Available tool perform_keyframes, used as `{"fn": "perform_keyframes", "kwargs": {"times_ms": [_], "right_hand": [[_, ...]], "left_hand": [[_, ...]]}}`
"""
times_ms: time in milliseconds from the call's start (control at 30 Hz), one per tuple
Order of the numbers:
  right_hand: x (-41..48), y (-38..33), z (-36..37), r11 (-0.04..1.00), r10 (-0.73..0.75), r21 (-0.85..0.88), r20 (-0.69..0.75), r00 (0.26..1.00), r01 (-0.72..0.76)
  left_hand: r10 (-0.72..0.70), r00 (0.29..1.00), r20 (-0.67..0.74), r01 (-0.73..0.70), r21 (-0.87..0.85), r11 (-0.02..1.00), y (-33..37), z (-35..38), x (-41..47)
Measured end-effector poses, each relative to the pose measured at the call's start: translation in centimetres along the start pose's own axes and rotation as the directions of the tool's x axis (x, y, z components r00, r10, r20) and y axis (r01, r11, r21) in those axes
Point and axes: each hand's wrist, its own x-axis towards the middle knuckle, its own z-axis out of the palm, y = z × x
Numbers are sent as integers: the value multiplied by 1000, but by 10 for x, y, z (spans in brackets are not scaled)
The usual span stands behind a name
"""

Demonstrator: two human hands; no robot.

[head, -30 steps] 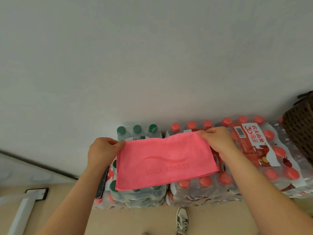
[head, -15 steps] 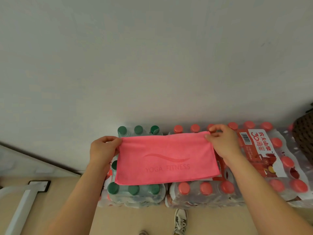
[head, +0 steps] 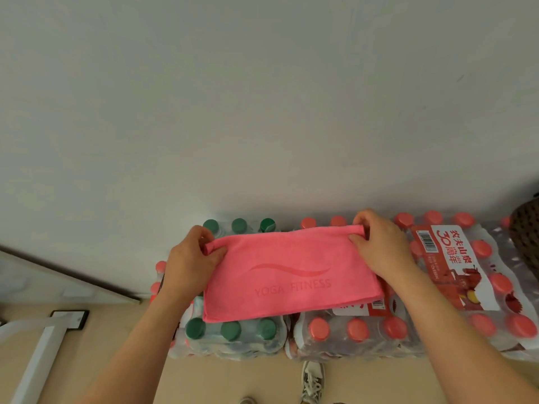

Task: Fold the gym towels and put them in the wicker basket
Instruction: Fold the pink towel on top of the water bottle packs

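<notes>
One left hand [head: 189, 260] pinches the far-left corner of the towel, fingers curled round its rolled edge. Below it stands one shrink-wrapped pack of green-capped water bottles [head: 233, 336], with six green caps showing: three at the back and three at the front.

One pink microfibre gym towel [head: 291, 275], folded into a rectangle, lies across the tops of this pack and the next. Its long axis runs left to right, and the right end sits slightly farther away. The embossed "YOGA FITNESS" lettering reads upright toward the person. The far long edge is curled into a thin roll between the hands, and the near edge lies flat.

To the right, a shrink-wrapped pack of red-capped bottles [head: 350, 333] shows three caps in its front row. One right hand [head: 382, 249] grips the far-right corner, fingers clenched round the roll. Beyond it sits a second red-capped pack with a red-and-white label [head: 466, 272]. One dark wicker basket [head: 526, 237] stands at the right edge, well apart from the towel.
</notes>
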Motion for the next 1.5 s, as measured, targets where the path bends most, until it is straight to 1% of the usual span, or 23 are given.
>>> {"fn": "perform_keyframes", "kwargs": {"times_ms": [67, 133, 167, 233, 300, 333, 400, 500, 600, 667, 767, 800, 833, 900, 933, 1000, 1067, 1133, 1200, 1267, 1300, 1367, 1500], "right_hand": [[-8, -6, 4, 986, -36, -163, -126, 991, 15], [-21, -21, 10, 967, -139, -236, -166, 976, 97], [-31, -32, 14, 955, -202, -244, -119, 972, 169], [-56, -54, 32, 929, -295, -213, 69, 953, 303], [-75, -70, 54, 910, -281, -227, 274, 920, 346], [-81, -75, 61, 902, -249, -263, 327, 911, 341], [-83, -82, 61, 903, -206, -292, 352, 913, 316], [-85, -98, 38, 977, -131, -95, 439, 889, 190], [-98, -132, 21, 964, -179, 259, 477, 860, 57], [-109, -147, 25, 902, -240, 426, 356, 903, 71], [-115, -145, 30, 925, -160, 364, 126, 979, 105], [-115, -140, 29, 936, -126, 337, 64, 990, 98], [-114, -135, 28, 941, -101, 328, 30, 994, 86], [-112, -125, 23, 927, -83, 366, -5, 997, 79], [-111, -121, 19, 914, -84, 398, -18, 996, 85], [-110, -113, 10, 879, -77, 471, -1, 997, 68], [-108, -105, 2, 839, -49, 545, 73, 996, 1], [-105, -93, -7, 779, 4, 622, 129, 992, -84], [-101, -76, -17, 711, 78, 681, 171, 982, -174], [-99, -55, -24, 739, 108, 644, 177, 978, -198], [-99, -45, -26, 795, 108, 579, 158, 981, -181], [-98, -29, -25, 896, 96, 424, 103, 990, -131], [-86, -19, -21, 963, 59, 264, -21, 998, -52]], "left_hand": [[-57, 998, 30, 59, -55, 997, 1, -2, -3], [-69, 994, 85, 68, 17, 998, -1, -3, -4], [-83, 991, 109, 78, 52, 996, -1, -5, -5], [-93, 988, 124, 83, 80, 993, -2, -6, -8], [-78, 991, 110, 69, 80, 994, 2, -9, -12], [-82, 990, 114, 78, 40, 996, 4, -10, -14], [-132, 975, 181, 164, -179, 970, 6, -12, -15], [-161, 922, 352, 342, -544, 766, 15, -20, -20], [-51, 907, 417, 362, -716, 597, 38, -21, -27], [34, 879, 475, 381, -744, 548, 55, -23, -32], [170, 810, 561, 428, -764, 482, 58, -28, -30], [224, 796, 562, 396, -764, 510, 56, -30, -28], [261, 796, 546, 308, -737, 601, 57, -33, -27], [312, 840, 443, -21, -549, 836, 58, -34, -23], [345, 854, 389, -168, -422, 891, 60, -33, -19], [433, 837, 336, -375, -224, 900, 65, -31, -11], [513, 796, 321, -522, -63, 850, 72, -26, 0], [510, 755, 412, -509, -123, 852, 83, -21, 9], [433, 679, 593, -327, -284, 901, 99, -16, 10], [385, 617, 687, -219, -320, 922, 108, -3, 7], [381, 607, 698, -221, -312, 924, 110, 5, 5], [418, 607, 676, -318, -276, 907, 114, 22, 1], [449, 684, 575, -435, -173, 884, 125, 47, 6]]}}
